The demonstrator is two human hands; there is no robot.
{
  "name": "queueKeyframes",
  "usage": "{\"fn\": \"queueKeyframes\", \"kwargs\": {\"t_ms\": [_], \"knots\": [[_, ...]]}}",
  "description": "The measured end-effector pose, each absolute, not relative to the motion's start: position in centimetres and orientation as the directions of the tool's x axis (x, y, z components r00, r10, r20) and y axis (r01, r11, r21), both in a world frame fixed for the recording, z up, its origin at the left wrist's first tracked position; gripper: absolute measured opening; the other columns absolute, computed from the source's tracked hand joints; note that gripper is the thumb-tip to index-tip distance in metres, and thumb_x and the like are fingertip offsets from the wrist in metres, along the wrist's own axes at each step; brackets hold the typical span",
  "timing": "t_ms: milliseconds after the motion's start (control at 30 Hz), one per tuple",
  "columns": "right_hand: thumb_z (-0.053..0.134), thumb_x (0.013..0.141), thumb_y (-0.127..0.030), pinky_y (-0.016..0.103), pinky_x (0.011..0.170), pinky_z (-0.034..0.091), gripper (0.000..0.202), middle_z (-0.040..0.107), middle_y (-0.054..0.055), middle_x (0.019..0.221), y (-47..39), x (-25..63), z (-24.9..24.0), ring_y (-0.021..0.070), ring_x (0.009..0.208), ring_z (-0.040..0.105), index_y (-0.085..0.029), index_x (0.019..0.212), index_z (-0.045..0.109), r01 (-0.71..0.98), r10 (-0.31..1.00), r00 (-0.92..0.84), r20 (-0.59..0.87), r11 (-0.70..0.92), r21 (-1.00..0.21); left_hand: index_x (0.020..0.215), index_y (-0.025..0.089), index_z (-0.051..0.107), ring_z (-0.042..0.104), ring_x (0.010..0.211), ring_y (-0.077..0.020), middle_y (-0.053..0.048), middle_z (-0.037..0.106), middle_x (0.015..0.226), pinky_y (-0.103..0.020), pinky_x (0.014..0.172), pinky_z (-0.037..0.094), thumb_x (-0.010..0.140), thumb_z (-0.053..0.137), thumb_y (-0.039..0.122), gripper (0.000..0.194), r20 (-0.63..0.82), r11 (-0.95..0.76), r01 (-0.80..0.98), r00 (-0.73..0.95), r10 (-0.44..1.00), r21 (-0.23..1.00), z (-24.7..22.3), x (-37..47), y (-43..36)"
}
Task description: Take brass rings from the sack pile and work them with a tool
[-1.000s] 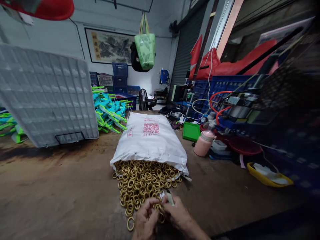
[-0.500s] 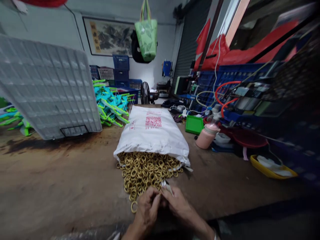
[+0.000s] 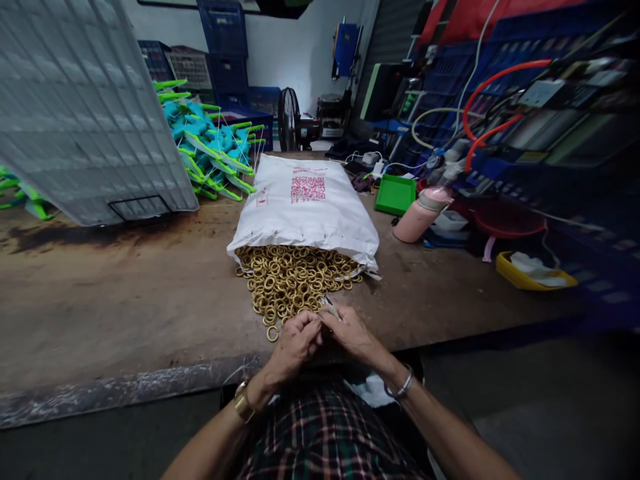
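Note:
My left hand (image 3: 296, 343) is closed, its fingertips pinched together in front of the pile. What sits in that pinch, if anything, is too small to make out. My right hand (image 3: 354, 335) is wrapped around a small metal tool (image 3: 331, 307), whose pale, narrow end sticks out past the fingers; its exact kind does not show. Both hands nearly meet at the fingertips. Just beyond them, many brass-coloured rings (image 3: 283, 287) spill from the mouth of a white woven sack (image 3: 305, 217) with a red printed code. One ring (image 3: 273, 333) lies apart, beside my left hand.
At left a grey plastic crate (image 3: 100, 120) stands tilted, with green and turquoise plastic parts (image 3: 210, 147) behind it. On the right are a green tray (image 3: 395, 194), a pink bottle (image 3: 420, 217) and a yellow dish (image 3: 525, 273). The table's front edge (image 3: 150, 385) runs close by.
The view has tipped downward, so my forearms, the plaid clothing and the table's front edge now show. My hands stay together before the rings, the tool still in my right hand.

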State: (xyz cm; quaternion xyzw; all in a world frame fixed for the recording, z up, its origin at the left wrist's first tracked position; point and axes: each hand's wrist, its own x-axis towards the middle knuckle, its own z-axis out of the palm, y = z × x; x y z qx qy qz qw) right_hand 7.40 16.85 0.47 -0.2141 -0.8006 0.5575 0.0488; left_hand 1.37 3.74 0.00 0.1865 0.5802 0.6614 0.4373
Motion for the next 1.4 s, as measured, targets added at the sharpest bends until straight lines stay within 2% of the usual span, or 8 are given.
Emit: {"fn": "queueKeyframes", "kwargs": {"t_ms": [133, 233, 400, 767, 900, 1100, 1267, 1400], "knots": [[0.04, 0.081, -0.033, 0.021, 0.054, 0.032, 0.025, 0.044, -0.004, 0.056, 16.9, 7.5, 0.7, 0.0094, 0.055, 0.038, -0.018, 0.063, 0.047, 0.3, 0.405, -0.899, -0.165, 0.295, -0.907, 0.07, 0.018, 0.049, 0.026, 0.039, -0.0044, 0.007, 0.04, 0.052, -0.018, 0.038, 0.017, 0.079, 0.052, 0.049, 0.032, -0.244, -0.022, -0.436, -0.544, 0.803, 0.9, -0.2, 1.6, 3.5], [0.039, 0.081, -0.028, 0.022, 0.055, 0.032, 0.021, 0.047, -0.003, 0.057, 16.9, 8.1, 0.6, 0.0103, 0.055, 0.04, -0.018, 0.067, 0.05, 0.306, 0.427, -0.9, -0.092, 0.466, -0.83, 0.072, 0.018, 0.049, 0.027, 0.039, -0.0035, 0.007, 0.043, 0.056, -0.017, 0.037, 0.018, 0.077, 0.054, 0.05, 0.032, -0.239, -0.057, -0.451, -0.572, 0.784, 0.891, -0.1, 1.7, 3.4], [0.037, 0.077, -0.013, 0.022, 0.057, 0.031, 0.015, 0.052, 0.0, 0.063, 16.2, 8.9, 0.5, 0.0115, 0.057, 0.042, -0.019, 0.071, 0.049, 0.179, 0.225, -0.974, -0.013, 0.737, -0.652, 0.072, 0.018, 0.048, 0.03, 0.04, -0.0037, 0.007, 0.044, 0.056, -0.017, 0.039, 0.021, 0.076, 0.056, 0.05, 0.033, -0.233, -0.051, -0.412, -0.61, 0.757, 0.91, 0.1, 1.9, 3.2], [0.037, 0.07, -0.007, 0.023, 0.059, 0.03, 0.022, 0.058, 0.003, 0.071, 15.7, 9.0, 0.0, 0.0133, 0.062, 0.048, -0.018, 0.082, 0.052, 0.169, 0.166, -0.985, -0.052, 0.836, -0.522, 0.067, 0.018, 0.049, 0.034, 0.045, -0.0066, 0.005, 0.045, 0.055, -0.02, 0.043, 0.025, 0.076, 0.056, 0.048, 0.032, -0.128, -0.053, -0.231, -0.701, 0.702, 0.972, -0.6, 1.9, 3.0], [0.037, 0.072, -0.007, 0.024, 0.057, 0.027, 0.026, 0.06, 0.004, 0.07, 16.4, 8.7, -0.1, 0.0136, 0.061, 0.049, -0.018, 0.088, 0.054, 0.238, 0.218, -0.971, -0.099, 0.853, -0.465, 0.066, 0.018, 0.048, 0.034, 0.044, -0.0064, 0.006, 0.044, 0.053, -0.02, 0.043, 0.025, 0.077, 0.055, 0.048, 0.033, -0.134, -0.036, -0.232, -0.672, 0.728, 0.972, 0.2, 2.3, 2.5], [0.035, 0.081, -0.016, 0.026, 0.054, 0.025, 0.022, 0.057, 0.004, 0.062, 19.9, 9.3, -1.4, 0.0132, 0.053, 0.045, -0.017, 0.083, 0.057, 0.492, 0.518, -0.853, -0.062, 0.761, -0.422, 0.069, 0.018, 0.048, 0.033, 0.041, -0.0041, 0.004, 0.049, 0.058, -0.018, 0.038, 0.022, 0.079, 0.055, 0.048, 0.032, -0.215, -0.069, -0.46, -0.537, 0.816, 0.886, 1.3, 2.7, 1.4], [0.038, 0.085, -0.027, 0.024, 0.055, 0.028, 0.019, 0.056, 0.001, 0.063, 19.4, 10.0, -2.4, 0.0131, 0.056, 0.047, -0.019, 0.078, 0.054, 0.475, 0.517, -0.854, -0.055, 0.733, -0.487, 0.072, 0.017, 0.047, 0.039, 0.043, -0.004, 0.001, 0.056, 0.069, -0.016, 0.036, 0.025, 0.077, 0.058, 0.042, 0.028, -0.335, -0.163, -0.662, -0.558, 0.759, 0.732, -0.1, 1.9, 1.3], [0.043, 0.085, -0.027, 0.025, 0.061, 0.03, 0.014, 0.061, 0.004, 0.076, 18.0, 9.7, -2.6, 0.0154, 0.068, 0.053, -0.018, 0.082, 0.054, 0.449, 0.482, -0.876, -0.024, 0.794, -0.41, 0.077, 0.017, 0.049, 0.044, 0.045, -0.0058, 0.001, 0.056, 0.065, -0.015, 0.037, 0.028, 0.077, 0.06, 0.033, 0.019, -0.364, -0.193, -0.728, -0.532, 0.764, 0.658, -0.6, 1.8, 0.9]]}}
